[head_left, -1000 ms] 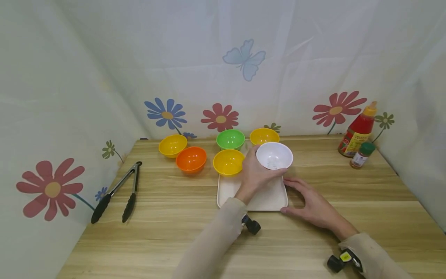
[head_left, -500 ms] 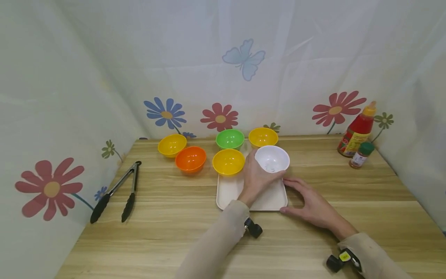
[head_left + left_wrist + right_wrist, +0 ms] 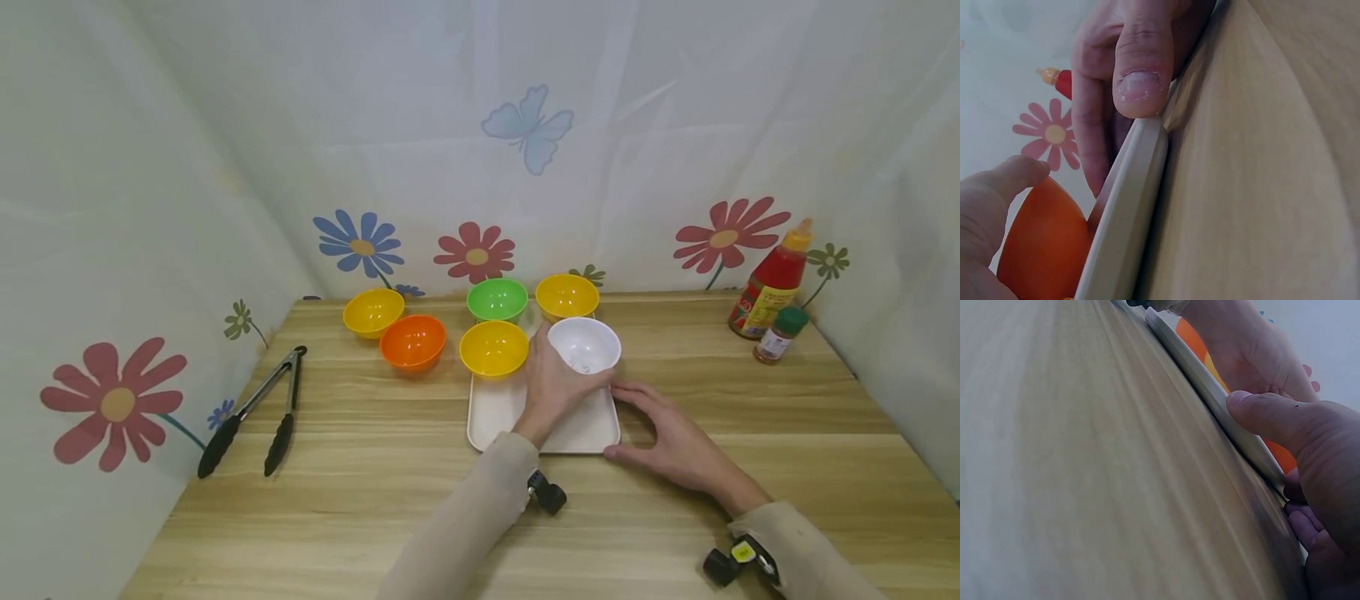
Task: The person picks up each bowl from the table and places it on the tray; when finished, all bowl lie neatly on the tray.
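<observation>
My left hand (image 3: 555,387) grips a bowl (image 3: 585,343), white inside with an orange outer wall (image 3: 1047,244) that shows in the left wrist view. The bowl is at the right side of a pale tray (image 3: 495,417); my hand hides part of its base. My right hand (image 3: 671,442) touches the tray's near right corner and right edge, thumb and fingers spread. A yellow bowl (image 3: 493,350), a green bowl (image 3: 497,300) and another yellow bowl (image 3: 567,296) stand on the tray around the gripped one.
Left of the tray are an orange bowl (image 3: 412,343) and a yellow bowl (image 3: 373,312). Black-handled tongs (image 3: 262,408) lie at the table's left. A red sauce bottle (image 3: 771,283) and a green-capped spice jar (image 3: 782,335) stand back right. A flowered curtain (image 3: 600,167) surrounds the table.
My left hand has lowered the white-lined bowl slightly, toward me and a little left. My right hand has stayed at the tray's edge.
</observation>
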Motion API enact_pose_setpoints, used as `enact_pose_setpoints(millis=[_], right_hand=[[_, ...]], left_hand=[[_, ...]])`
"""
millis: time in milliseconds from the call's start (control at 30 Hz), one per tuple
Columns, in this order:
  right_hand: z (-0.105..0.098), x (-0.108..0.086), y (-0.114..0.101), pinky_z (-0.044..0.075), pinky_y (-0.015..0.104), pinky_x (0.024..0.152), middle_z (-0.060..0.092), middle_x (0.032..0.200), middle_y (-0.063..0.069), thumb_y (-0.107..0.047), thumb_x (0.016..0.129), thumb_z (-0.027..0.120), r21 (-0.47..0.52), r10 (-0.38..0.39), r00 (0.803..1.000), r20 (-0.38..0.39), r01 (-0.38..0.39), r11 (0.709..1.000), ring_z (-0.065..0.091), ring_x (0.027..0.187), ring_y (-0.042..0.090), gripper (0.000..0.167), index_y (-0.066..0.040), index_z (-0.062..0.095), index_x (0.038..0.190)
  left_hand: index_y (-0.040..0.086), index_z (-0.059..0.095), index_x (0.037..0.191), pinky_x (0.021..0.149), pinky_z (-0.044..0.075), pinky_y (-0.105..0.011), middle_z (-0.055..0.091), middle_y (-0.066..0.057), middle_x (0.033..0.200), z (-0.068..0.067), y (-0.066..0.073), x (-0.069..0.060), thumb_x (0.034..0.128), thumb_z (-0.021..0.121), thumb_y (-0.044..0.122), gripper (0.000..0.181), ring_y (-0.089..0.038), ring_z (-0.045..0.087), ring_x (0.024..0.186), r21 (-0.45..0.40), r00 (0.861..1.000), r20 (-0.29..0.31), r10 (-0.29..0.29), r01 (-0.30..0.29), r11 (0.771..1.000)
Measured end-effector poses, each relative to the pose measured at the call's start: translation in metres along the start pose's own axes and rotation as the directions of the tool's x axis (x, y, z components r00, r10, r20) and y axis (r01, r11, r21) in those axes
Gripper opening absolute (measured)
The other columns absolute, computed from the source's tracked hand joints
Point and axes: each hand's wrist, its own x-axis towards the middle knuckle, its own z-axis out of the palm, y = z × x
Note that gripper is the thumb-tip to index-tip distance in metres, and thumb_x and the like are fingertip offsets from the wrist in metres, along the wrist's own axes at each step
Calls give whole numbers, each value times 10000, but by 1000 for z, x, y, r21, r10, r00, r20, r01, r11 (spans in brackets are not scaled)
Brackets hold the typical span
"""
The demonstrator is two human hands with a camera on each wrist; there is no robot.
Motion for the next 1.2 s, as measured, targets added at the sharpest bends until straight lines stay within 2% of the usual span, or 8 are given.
enact_pose_setpoints(millis=[367, 633, 767, 867, 1000, 1200], right_hand=[[1, 0, 0, 387, 742, 1240, 496, 1677, 164, -616, 881, 910, -5, 1, 1000, 0, -1, 1000, 475, 1545, 462, 972, -102, 554, 1625], [1, 0, 0, 381, 750, 1238, 485, 1685, 168, -610, 886, 909, 0, -2, 1000, -1, 2, 1000, 464, 1551, 469, 969, -96, 552, 1625], [1, 0, 0, 372, 743, 1248, 486, 1689, 155, -614, 882, 910, 4, -1, 1000, 0, 1, 1000, 461, 1557, 460, 972, -100, 555, 1626], [1, 1, 1, 369, 743, 1250, 485, 1692, 146, -620, 876, 912, 3, 2, 1000, 0, -2, 1000, 459, 1561, 455, 980, -108, 552, 1630], [1, 1, 1, 375, 754, 1239, 488, 1689, 155, -622, 874, 914, -1, 4, 1000, 1, -4, 1000, 463, 1554, 464, 985, -111, 549, 1633], [2, 2, 2, 376, 748, 1244, 486, 1688, 151, -618, 863, 924, 9, 15, 1000, 4, -15, 1000, 463, 1555, 460, 1000, -119, 541, 1640]], left_hand=[[180, 293, 1727, 1117, 589, -449, 522, -90, 1567, -3, 10, 0, 727, 1026, 499, 1280, -263, 579, 1351, 16, 999, -17, 34, -34, 999], [133, 258, 1750, 1165, 565, -480, 449, -124, 1691, -10, 18, 2, 729, 1013, 552, 1337, -310, 558, 1428, 47, 998, -30, 57, -55, 997], [152, 266, 1750, 1176, 556, -500, 413, -110, 1726, -20, 24, 4, 731, 997, 579, 1325, -316, 528, 1456, 33, 995, -45, 92, -91, 995], [157, 286, 1743, 1166, 562, -493, 445, -99, 1702, -30, 28, 8, 728, 1002, 575, 1310, -327, 548, 1423, 4, 989, -66, 135, -135, 991], [160, 289, 1747, 1235, 499, -496, 439, -94, 1725, -44, 31, 14, 727, 1014, 549, 1311, -331, 533, 1476, -38, 978, -95, 185, -189, 981], [215, 276, 1756, 1300, 410, -557, 363, -51, 1780, -75, 34, 23, 760, 1004, 514, 1270, -296, 417, 1591, -111, 971, -148, 187, -204, 973]])
